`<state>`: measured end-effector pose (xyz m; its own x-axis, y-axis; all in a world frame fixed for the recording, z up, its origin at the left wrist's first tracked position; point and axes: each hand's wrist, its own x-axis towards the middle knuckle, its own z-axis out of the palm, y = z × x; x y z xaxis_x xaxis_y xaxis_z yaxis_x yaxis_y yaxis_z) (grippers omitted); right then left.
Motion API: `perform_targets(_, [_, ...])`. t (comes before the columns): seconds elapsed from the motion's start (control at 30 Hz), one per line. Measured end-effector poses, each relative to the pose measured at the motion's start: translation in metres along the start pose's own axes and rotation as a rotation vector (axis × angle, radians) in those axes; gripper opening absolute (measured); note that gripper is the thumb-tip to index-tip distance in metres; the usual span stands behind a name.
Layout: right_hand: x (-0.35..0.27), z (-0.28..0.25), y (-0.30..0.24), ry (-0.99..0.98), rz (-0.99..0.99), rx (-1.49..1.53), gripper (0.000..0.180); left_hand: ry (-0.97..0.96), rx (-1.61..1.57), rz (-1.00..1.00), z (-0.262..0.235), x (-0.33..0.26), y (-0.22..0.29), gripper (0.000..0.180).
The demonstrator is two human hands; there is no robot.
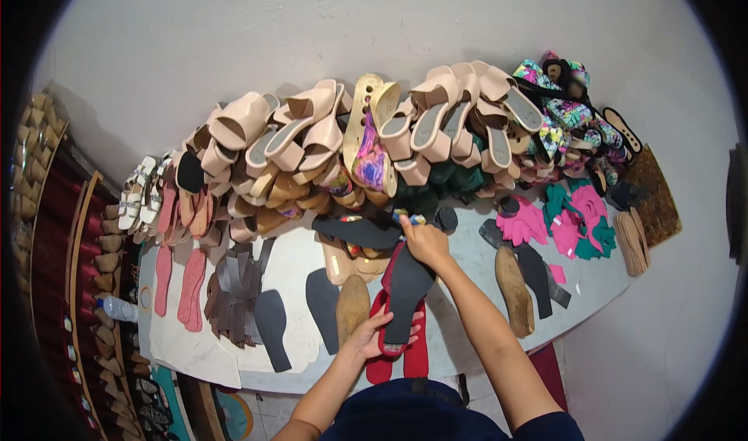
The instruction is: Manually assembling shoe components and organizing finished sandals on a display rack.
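Near the table's front edge, my left hand [374, 333] is closed round the narrow end of a black shoe sole [407, 293] with a red upper [381, 307] along its left side. My right hand [425, 245] is closed at the wide end of the same sole. A small blue and yellow object [411, 218] shows by its fingers; its kind is unclear. Left of the hands, a wooden shoe last [354, 308] lies beside a loose black sole [321, 305]. Red sole-shaped pieces [417, 361] lie under my left hand.
Beige heeled sandals [304, 133] are piled along the wall, with floral sandals [557, 106] at the right. Pink cutouts [523, 223], another wooden last [514, 297] and grey strips [236, 285] lie on the white table [460, 347]. Shelves of lasts [107, 285] stand at left.
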<state>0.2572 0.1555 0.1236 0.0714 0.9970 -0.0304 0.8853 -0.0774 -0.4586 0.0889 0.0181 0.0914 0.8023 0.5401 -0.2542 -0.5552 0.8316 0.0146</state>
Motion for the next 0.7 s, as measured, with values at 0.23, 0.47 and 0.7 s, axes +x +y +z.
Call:
perform_targets(0.23, [0.022, 0.016, 0.016, 0.022, 0.016, 0.349, 0.062, 0.166, 0.249, 0.034, -0.004, 0.015, 0.005, 0.034])
perform_targets(0.47, [0.041, 0.026, 0.086, 0.611, 0.147, 0.201, 0.029, 0.147, 0.048, 0.079, -0.007, 0.008, 0.012, 0.035])
perform_targets(0.7, [0.047, 0.04, 0.125, 0.396, 0.134, 0.541, 0.037, 0.148, -0.035, 0.165, -0.002, 0.014, 0.019, 0.025])
